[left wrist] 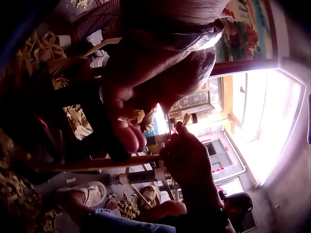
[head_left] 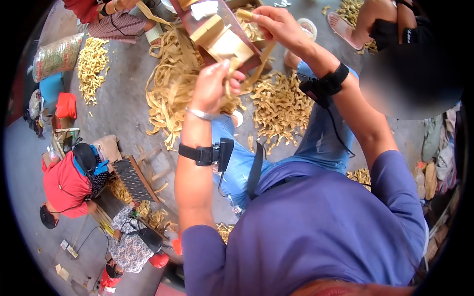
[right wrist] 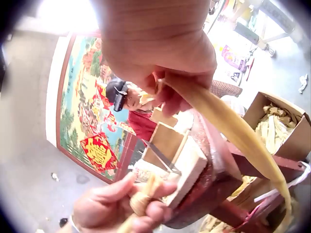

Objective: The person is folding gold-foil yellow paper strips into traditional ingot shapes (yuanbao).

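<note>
My left hand (head_left: 215,88) (right wrist: 109,208), with a bracelet on its wrist, holds a small pale-yellow knotted piece (right wrist: 140,203) between thumb and fingers. My right hand (head_left: 282,29) (right wrist: 160,58) is up and to the right of it in the head view and pinches a long flat yellow-brown strip (right wrist: 243,133), which hangs down in a curve. In the left wrist view, my left hand (left wrist: 155,73) is dark and close to the lens, with my right hand (left wrist: 187,158) below. Beyond the hands, a wooden block with a blade (right wrist: 163,158) rests on a dark red bench (right wrist: 214,165).
Loose strips (head_left: 170,84) lie heaped left of the bench, and a pile of knotted pieces (head_left: 281,108) lies near my legs. A cardboard box (right wrist: 303,131) holds more strips. Other people sit around, one in a red shirt (head_left: 66,182). A filled sack (head_left: 58,56) is at far left.
</note>
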`<state>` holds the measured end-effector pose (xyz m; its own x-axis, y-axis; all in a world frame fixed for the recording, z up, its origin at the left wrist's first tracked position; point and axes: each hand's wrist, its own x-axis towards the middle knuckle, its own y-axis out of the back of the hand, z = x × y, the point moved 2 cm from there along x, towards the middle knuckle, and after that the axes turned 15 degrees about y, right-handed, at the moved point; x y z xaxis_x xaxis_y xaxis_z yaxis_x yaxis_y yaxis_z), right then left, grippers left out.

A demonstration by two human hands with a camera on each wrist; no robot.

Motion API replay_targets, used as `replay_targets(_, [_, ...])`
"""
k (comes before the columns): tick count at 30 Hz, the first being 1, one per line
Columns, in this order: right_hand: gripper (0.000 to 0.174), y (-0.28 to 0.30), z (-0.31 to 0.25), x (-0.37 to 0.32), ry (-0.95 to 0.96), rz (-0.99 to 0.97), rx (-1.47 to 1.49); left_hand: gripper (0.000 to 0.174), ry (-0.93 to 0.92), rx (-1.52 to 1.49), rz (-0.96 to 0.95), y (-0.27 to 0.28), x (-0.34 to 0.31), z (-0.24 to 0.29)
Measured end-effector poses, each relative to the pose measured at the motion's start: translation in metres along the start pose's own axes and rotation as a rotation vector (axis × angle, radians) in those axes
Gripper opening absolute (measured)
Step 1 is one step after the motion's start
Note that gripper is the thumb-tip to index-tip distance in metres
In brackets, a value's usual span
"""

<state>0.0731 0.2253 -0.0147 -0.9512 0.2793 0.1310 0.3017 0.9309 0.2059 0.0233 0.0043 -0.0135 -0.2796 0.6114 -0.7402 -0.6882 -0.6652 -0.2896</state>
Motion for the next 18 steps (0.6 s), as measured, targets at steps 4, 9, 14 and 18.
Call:
replay_targets(4, [0.024, -0.007, -0.031, -0.036, 0.16, -0.058, 0.329, 0.047, -0.051, 0.314, -0.013, -0.019, 0.009, -0.044])
replay_targets(9, [0.019, -0.018, -0.081, -0.1, 0.185, -0.251, 0.45, 0.052, -0.042, -0.111, -0.17, -0.067, -0.024, -0.043])
replay_targets(14, [0.015, -0.013, -0.126, -0.149, 0.326, -0.198, 0.405, 0.022, -0.321, -0.359, -0.236, -0.088, -0.062, -0.03])
replay_targets(18, [0.016, -0.003, -0.17, -0.153, 0.689, 0.108, -0.043, 0.017, -0.515, 0.042, 0.003, -0.119, -0.14, 0.01])
